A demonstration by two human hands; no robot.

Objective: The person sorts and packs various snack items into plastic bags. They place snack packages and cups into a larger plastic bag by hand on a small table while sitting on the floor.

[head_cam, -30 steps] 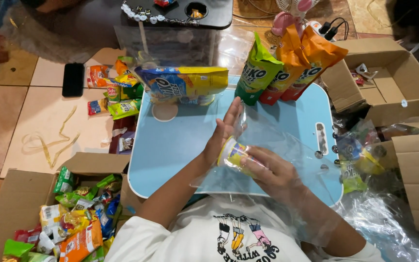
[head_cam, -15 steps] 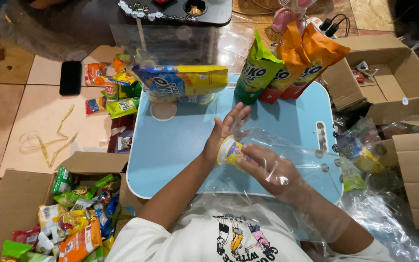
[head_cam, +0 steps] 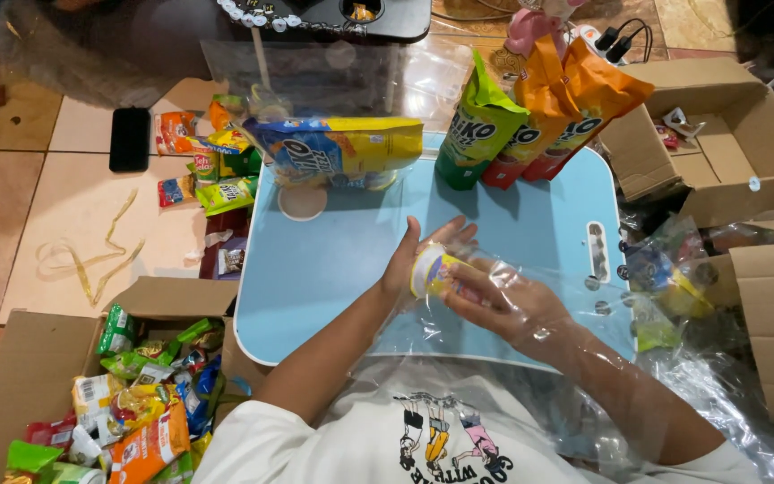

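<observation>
the desk (head_cam: 315,269) in front of me is a light blue lap tray. a long blue and yellow snack bag (head_cam: 338,148) lies along its far edge, and three upright pouches (head_cam: 530,121), green and orange, lean at the far right corner. off its left edge sits an open box (head_cam: 38,376) full of mixed snack packets; a second box (head_cam: 718,134) is past the right edge.

since a second ago my hands have dropped a little toward the near edge and turned, so the cup (head_cam: 430,271) now shows its round yellow end inside the clear plastic bag (head_cam: 530,305). i judge it sits deeper in the bag than it did.

my left hand (head_cam: 418,255) is open, fingers spread, palm pressed flat against the cup's end from outside. my right hand (head_cam: 512,305) is inside the bag, fingers curled round the cup's side. the cup hangs just above the desk's near middle, between both hands.
</observation>
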